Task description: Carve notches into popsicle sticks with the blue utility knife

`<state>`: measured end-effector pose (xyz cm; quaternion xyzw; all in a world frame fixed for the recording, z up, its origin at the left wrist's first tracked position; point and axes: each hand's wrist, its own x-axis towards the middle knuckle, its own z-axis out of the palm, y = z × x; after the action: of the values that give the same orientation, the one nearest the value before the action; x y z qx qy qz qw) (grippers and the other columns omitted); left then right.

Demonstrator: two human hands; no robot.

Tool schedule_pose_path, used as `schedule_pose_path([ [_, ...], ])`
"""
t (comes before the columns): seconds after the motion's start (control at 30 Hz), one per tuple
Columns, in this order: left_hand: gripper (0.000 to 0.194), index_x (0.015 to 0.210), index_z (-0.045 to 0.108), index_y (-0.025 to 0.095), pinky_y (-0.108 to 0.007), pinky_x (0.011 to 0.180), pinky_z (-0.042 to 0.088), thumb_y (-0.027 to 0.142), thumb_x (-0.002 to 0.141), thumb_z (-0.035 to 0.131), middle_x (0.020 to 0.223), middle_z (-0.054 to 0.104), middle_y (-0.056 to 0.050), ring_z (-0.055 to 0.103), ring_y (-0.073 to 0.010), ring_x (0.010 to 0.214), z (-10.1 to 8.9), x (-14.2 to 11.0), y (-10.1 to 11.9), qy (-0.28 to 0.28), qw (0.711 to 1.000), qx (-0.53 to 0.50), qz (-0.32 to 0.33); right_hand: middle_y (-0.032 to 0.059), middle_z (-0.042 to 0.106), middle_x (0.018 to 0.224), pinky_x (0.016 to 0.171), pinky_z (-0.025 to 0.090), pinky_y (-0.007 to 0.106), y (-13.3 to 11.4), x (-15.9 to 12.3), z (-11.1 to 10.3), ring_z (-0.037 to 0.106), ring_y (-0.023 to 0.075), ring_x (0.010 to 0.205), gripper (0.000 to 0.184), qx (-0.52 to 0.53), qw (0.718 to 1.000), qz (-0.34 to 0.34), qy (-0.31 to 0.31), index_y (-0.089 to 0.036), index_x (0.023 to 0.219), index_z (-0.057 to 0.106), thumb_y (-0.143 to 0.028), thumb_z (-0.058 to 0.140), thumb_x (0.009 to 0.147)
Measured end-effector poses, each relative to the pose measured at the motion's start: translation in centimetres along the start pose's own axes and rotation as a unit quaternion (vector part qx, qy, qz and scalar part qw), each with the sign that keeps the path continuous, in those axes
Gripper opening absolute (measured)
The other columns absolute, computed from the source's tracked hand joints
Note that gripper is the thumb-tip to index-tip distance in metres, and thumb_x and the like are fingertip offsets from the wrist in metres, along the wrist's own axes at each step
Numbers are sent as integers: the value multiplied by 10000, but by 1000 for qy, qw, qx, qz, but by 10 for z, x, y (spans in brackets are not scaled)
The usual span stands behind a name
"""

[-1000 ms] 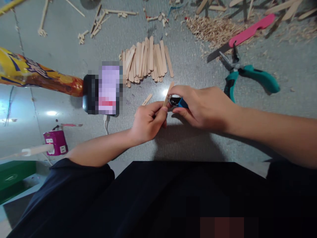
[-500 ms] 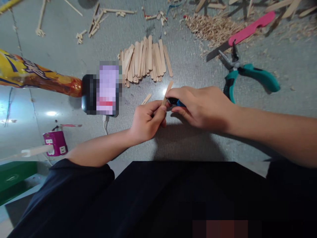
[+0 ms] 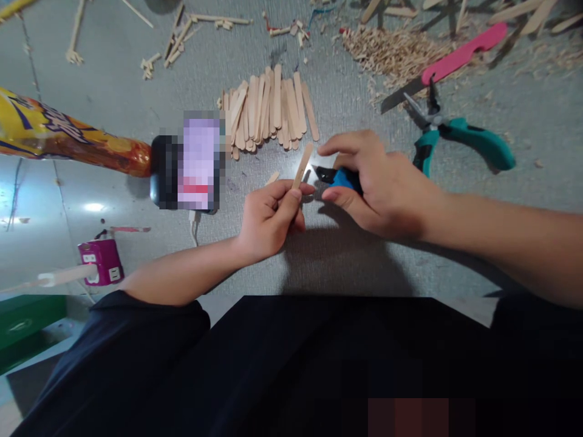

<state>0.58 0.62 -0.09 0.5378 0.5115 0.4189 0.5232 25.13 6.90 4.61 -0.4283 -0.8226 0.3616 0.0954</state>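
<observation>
Between the thumb and fingers of my left hand point(image 3: 272, 217), a wooden craft stick point(image 3: 302, 165) is pinched, its rounded end pointing up and away. My right hand point(image 3: 380, 182) grips a blue utility knife point(image 3: 344, 178) with a black head, its short pointed blade just right of the stick and apart from it. The index finger of that hand is lifted off the knife. A cut stick piece point(image 3: 272, 178) lies behind my left hand, partly hidden by it. Beyond both hands is a loose pile of craft sticks point(image 3: 266, 109).
Teal-handled pliers point(image 3: 476, 142) and a pink-handled saw point(image 3: 464, 57) lie to the right, near a heap of wood shavings point(image 3: 401, 54). On the left, a phone point(image 3: 199, 164) leans by a yellow snack bag point(image 3: 68, 130). A purple power adapter point(image 3: 101, 262) stands near the left edge.
My right hand has drawn the knife back to the right, off the stick, and its index finger has lifted. My left hand stays in place, the stick slightly turned.
</observation>
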Motion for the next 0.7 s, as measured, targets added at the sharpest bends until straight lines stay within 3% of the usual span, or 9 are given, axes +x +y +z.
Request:
schedule_pose_path([
  [0.13, 523, 1047, 841, 214, -273, 493, 515, 707, 1169, 716, 585, 705, 17, 591, -119, 461, 0, 0, 3, -3, 1000, 6, 7, 108, 848, 1251, 954, 593, 496, 4, -3, 10, 831, 356, 1068, 484, 59, 998, -24, 7, -251, 1537, 629, -570, 593, 1175],
  [0.2, 524, 1053, 852, 214, -276, 485, 504, 708, 1168, 719, 591, 706, 14, 585, -120, 467, -1, 0, 4, -2, 1000, 13, 5, 82, 852, 1178, 885, 604, 459, 3, -3, 13, 823, 303, 957, 379, 140, 990, -9, 15, -273, 1400, 647, -584, 623, 1185],
  [0.3, 516, 1111, 878, 220, -289, 492, 515, 704, 1176, 711, 611, 718, 8, 591, -122, 473, -1, -1, 3, -4, 1000, 9, -1, 30, 841, 1032, 640, 572, 364, -1, -1, 17, 780, 220, 736, 369, 327, 943, 55, -4, -305, 1243, 599, -671, 645, 1209],
  [0.4, 487, 1153, 882, 227, -293, 505, 532, 684, 1181, 717, 632, 736, 3, 617, -125, 493, -1, -2, 1, -8, 1000, -6, -3, 21, 837, 943, 513, 540, 322, -3, 3, 21, 796, 210, 681, 481, 452, 886, 102, -19, -305, 1118, 569, -765, 700, 1168],
  [0.57, 504, 1183, 870, 234, -300, 498, 520, 711, 1178, 707, 626, 728, 8, 606, -128, 494, 0, -3, 2, 0, 1000, 5, -5, -17, 747, 691, 461, 499, 331, -5, 8, 25, 700, 201, 509, 510, 519, 844, 131, 35, -318, 973, 529, -743, 758, 1138],
  [0.7, 502, 1176, 868, 221, -288, 477, 503, 698, 1180, 711, 608, 711, 10, 605, -126, 481, 1, -2, 1, 3, 1000, 2, 0, -45, 755, 677, 430, 473, 310, -8, 7, 26, 703, 205, 484, 486, 552, 814, 153, 94, -333, 1007, 479, -699, 771, 1139],
])
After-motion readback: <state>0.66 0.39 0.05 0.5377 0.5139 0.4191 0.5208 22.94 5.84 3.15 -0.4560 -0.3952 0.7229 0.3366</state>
